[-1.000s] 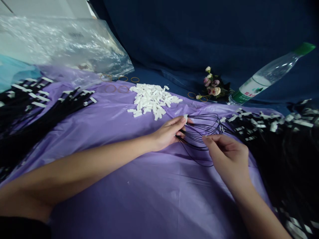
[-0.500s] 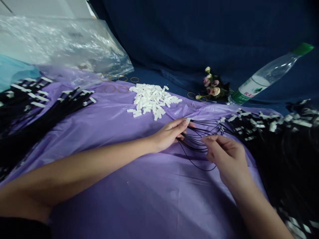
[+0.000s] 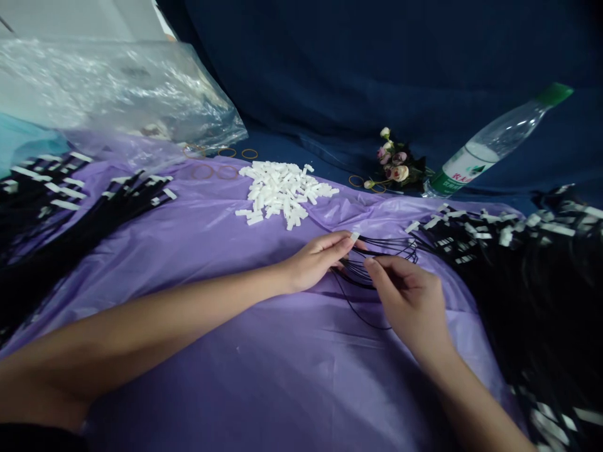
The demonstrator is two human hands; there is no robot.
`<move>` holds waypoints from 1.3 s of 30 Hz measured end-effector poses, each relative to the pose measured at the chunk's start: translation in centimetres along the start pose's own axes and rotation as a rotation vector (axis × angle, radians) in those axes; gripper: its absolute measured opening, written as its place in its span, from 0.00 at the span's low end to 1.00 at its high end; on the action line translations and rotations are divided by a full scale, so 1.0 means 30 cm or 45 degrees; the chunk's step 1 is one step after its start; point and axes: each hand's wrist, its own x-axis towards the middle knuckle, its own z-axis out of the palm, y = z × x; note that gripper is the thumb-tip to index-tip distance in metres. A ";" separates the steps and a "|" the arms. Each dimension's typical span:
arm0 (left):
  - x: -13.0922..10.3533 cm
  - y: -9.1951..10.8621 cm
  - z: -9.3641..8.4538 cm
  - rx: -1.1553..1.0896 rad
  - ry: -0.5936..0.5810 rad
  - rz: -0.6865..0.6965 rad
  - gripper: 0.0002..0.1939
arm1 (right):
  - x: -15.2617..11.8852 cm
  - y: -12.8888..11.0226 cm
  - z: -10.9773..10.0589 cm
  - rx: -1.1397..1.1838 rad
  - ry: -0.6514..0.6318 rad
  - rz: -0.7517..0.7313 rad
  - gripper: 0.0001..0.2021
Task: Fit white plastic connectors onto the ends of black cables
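Observation:
Thin black cords (image 3: pixel 391 246) with white tips stretch from the bundle at the right to my left hand (image 3: pixel 318 257). That hand is closed on them, and a small white piece (image 3: pixel 355 238) shows between its thumb and forefinger. Close beside it, my right hand (image 3: pixel 409 295) has its thumb and forefinger pinched together over the cords; what lies in the pinch is too small to make out. One cord (image 3: pixel 360 317) loops down below both hands. Just beyond them, a heap of small white pieces (image 3: pixel 282 188) rests on the purple sheet (image 3: pixel 226 351).
Black cord bundles with white ends lie at the left (image 3: pixel 101 220) and right (image 3: pixel 527 289). Behind are a clear plastic bag (image 3: pixel 132 88), rubber bands (image 3: pixel 228 172), artificial flowers (image 3: pixel 399 173) and a tilted-looking bottle (image 3: pixel 471 162) with a green cap. A dark blue cloth (image 3: pixel 367 69) forms the backdrop.
My right hand has moved left along the cords, closer to my left hand. My left hand keeps its hold. The whole view has shifted slightly.

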 end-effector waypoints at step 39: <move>-0.138 0.197 0.268 -0.091 0.202 0.326 0.21 | -0.088 -0.204 -0.084 0.296 0.456 -0.495 0.10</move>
